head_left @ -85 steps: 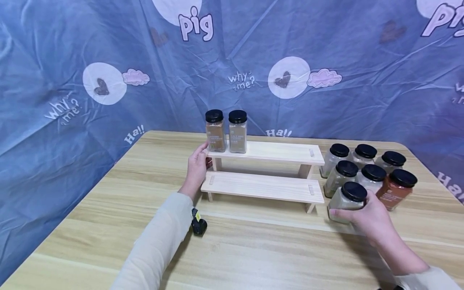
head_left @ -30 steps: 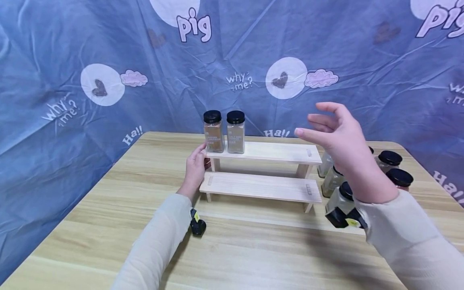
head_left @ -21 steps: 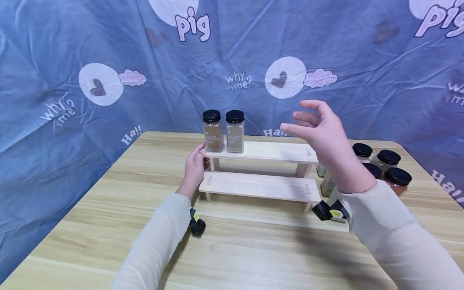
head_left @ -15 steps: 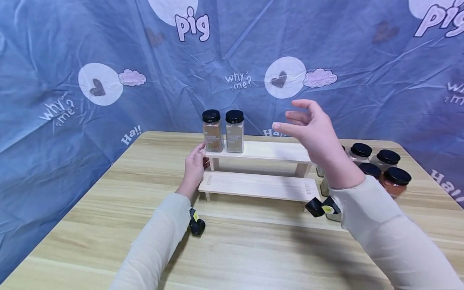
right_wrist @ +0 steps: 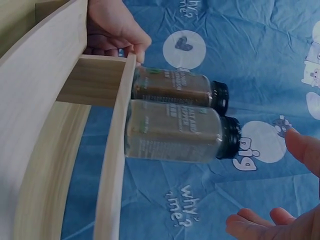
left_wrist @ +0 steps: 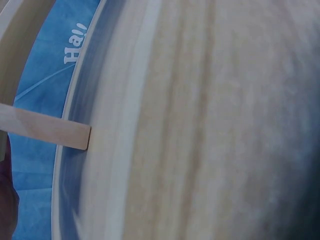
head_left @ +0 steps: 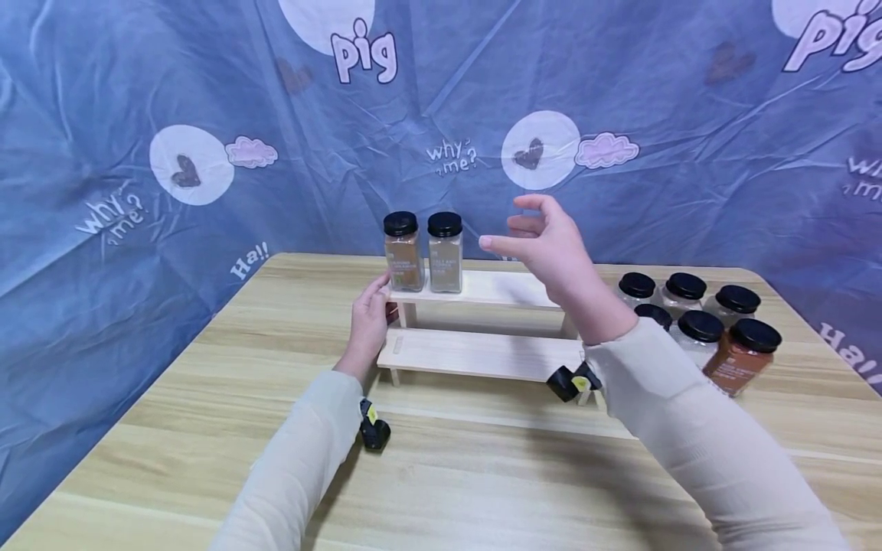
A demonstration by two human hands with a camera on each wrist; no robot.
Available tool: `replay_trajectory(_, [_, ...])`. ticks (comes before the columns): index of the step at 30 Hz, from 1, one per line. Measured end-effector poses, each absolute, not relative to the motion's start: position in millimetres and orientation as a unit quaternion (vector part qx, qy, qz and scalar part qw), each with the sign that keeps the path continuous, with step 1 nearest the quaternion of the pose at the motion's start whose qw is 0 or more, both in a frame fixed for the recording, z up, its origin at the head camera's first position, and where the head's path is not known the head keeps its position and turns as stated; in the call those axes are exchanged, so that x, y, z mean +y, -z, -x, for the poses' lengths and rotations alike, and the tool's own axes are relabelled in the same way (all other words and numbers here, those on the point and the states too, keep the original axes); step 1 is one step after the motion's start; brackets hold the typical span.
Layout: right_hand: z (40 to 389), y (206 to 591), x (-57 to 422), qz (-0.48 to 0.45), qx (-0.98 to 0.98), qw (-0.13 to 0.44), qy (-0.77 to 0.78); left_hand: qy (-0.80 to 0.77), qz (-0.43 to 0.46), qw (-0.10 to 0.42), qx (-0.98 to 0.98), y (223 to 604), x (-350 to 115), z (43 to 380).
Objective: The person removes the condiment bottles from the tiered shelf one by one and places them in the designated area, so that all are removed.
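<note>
A two-tier wooden shelf [head_left: 482, 354] stands on the table. Its upper board carries two square glass spice jars with black lids at the left end, a brown one [head_left: 405, 264] and a grey-beige one [head_left: 445, 264]. My left hand [head_left: 370, 317] grips the upper board's left end, its thumb on top beside the brown jar in the right wrist view. My right hand [head_left: 561, 264] hovers above the upper board, right of the grey-beige jar, thumb and fingers spread apart with nothing between them. In the right wrist view its thumb [right_wrist: 305, 150] points toward the jar lids.
Several more black-lidded spice jars [head_left: 699, 327] stand grouped right of the shelf, among them a red-orange one [head_left: 739, 371]. My right sleeve [head_left: 689, 413] covers part of the group. A blue printed cloth [head_left: 441, 92] hangs behind the wooden table [head_left: 207, 428].
My right hand has let go of the front jar in the right-hand group, risen, and swept left over the upper board. That jar stayed put. My left hand has kept its grip.
</note>
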State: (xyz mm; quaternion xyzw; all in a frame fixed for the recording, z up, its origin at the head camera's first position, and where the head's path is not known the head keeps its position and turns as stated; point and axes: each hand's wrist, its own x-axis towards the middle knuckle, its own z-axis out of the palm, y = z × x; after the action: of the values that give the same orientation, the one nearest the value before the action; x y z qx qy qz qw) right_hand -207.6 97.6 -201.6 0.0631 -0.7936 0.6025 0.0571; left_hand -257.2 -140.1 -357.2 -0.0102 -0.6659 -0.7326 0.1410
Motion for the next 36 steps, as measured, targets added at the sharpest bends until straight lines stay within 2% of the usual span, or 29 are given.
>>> replay_trajectory(9, [220.3,214.6,73.9,-0.056,-0.789,0.072,-0.608,0.734,0.012,0.136,-0.665,356.5,-141.3,254.8])
replay_trajectory(22, [235.4,244.4,50.8,-0.073,-0.813,0.059,-0.575,0.733,0.022,0.139,-0.666,357.1,-141.4,255.4])
replay_trajectory(36, [245.5,269.7,34.5,-0.088,-0.811,0.108,-0.568,0.736,0.026,0.135,-0.663,357.0,-141.5,256.4])
